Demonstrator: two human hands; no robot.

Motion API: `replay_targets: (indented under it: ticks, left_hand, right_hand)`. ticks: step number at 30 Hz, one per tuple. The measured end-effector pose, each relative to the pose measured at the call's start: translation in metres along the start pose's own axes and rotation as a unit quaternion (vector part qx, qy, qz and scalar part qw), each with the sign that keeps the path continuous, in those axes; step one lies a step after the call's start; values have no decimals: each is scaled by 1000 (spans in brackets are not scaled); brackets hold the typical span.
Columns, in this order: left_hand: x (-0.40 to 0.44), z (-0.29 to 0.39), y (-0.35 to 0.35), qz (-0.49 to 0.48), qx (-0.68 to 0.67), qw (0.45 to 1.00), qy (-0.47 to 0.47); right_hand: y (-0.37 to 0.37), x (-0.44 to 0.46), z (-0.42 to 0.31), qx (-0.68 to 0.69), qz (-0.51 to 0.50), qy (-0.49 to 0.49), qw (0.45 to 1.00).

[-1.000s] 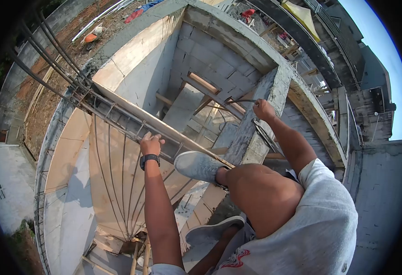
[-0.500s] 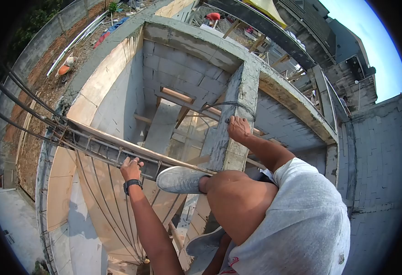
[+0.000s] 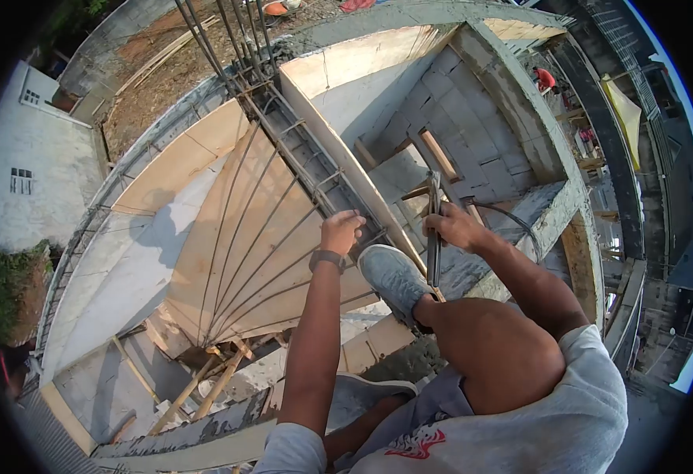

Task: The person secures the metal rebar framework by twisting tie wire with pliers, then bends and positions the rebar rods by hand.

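My right hand (image 3: 452, 227) is wrapped around a pair of dark, long-handled pincers (image 3: 435, 257), held upright over the plywood form edge above my raised shoe. My left hand (image 3: 341, 230), with a dark band on the wrist, is closed at the near side of the rebar cage (image 3: 311, 167); whatever is between its fingers is hidden. The cage lies in a narrow trough beside a plywood board (image 3: 346, 150). My shoe (image 3: 398, 276) rests at the near end of that board. A loop of dark wire (image 3: 512, 217) lies over the concrete beam to the right of my right hand.
Long bent bars (image 3: 240, 213) fan out over plywood panels (image 3: 228, 237) on the left. Vertical rebar ends (image 3: 244, 35) stick up at the far corner. Deep openings lie on both sides of the cage. A person in red (image 3: 544, 79) is far off at right.
My view has swung to the left and the scene appears rotated. My right hand has come off the concrete beam and now holds the pincers upright. My left hand stays by the cage.
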State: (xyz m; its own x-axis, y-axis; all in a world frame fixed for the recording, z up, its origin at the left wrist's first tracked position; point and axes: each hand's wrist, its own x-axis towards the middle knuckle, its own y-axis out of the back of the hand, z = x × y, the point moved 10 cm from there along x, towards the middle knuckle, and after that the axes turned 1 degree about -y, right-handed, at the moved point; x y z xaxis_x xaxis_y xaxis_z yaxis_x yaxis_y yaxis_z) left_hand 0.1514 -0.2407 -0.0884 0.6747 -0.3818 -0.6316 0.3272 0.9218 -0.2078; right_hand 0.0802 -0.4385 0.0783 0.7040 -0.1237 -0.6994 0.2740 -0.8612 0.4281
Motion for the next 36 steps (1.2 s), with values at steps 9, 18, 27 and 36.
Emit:
replay_targets:
  ticks: [9,18,27,36]
  left_hand:
    - [-21,39,26,102,195,967,-131]
    - [-6,71,-12,71,368,900,-223]
    - [-21,74,14,178,297,900,-263]
    - [-37,22,16,91,42,979,-179]
  right_hand:
    - [-122,57,15,125,-123,-41,984]
    - [-149,56,29,307,-174,-141,925]
    - [-149,68,5,215,-135,-183,950]
    - [-131,79,-31,164,-126,-197,958]
